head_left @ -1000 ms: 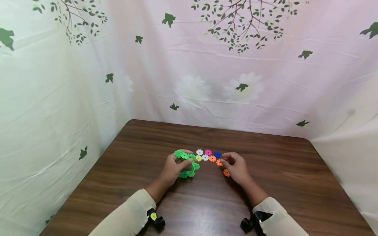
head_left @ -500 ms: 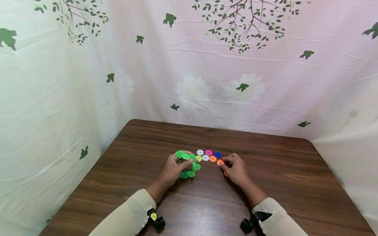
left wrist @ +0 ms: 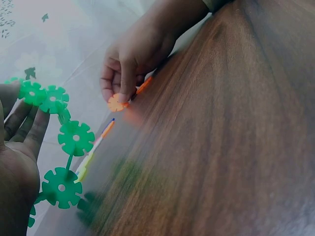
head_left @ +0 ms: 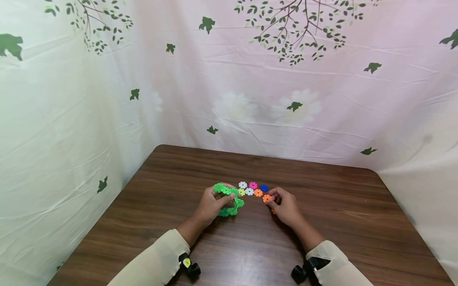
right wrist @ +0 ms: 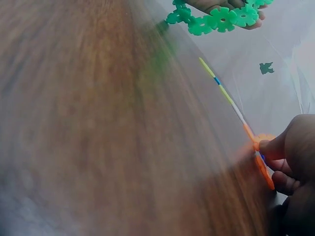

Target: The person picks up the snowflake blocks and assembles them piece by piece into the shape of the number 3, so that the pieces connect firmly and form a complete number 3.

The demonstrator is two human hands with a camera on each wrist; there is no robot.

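Note:
My left hand (head_left: 209, 202) holds a curved chain of interlocked green notched plastic discs (head_left: 240, 203), thumb in front and fingers behind. The chain bends round and hangs beside the palm in the left wrist view. To the right, my right hand (head_left: 288, 206) pinches one orange notched disc (left wrist: 117, 103) between thumb and fingers, its face tipped up close over the table. A second orange disc (right wrist: 264, 172) lies beneath that hand, mostly hidden in the head view. Between the hands lie loose discs: yellow (head_left: 241, 192), white (head_left: 249, 191), orange (head_left: 258, 192), pink (head_left: 253, 185) and blue (head_left: 264, 188).
Another white disc (head_left: 243, 185) lies at the back left of the loose group. All sit on a brown wood-grain table (head_left: 243, 254). A pale cloth (head_left: 257, 119) printed with leaves and birds hangs behind the table and along its sides.
My right thumb and fingers have closed on the orange disc and tipped it up from the table. The right hand now covers more of the second orange disc. The left hand stays nearly still.

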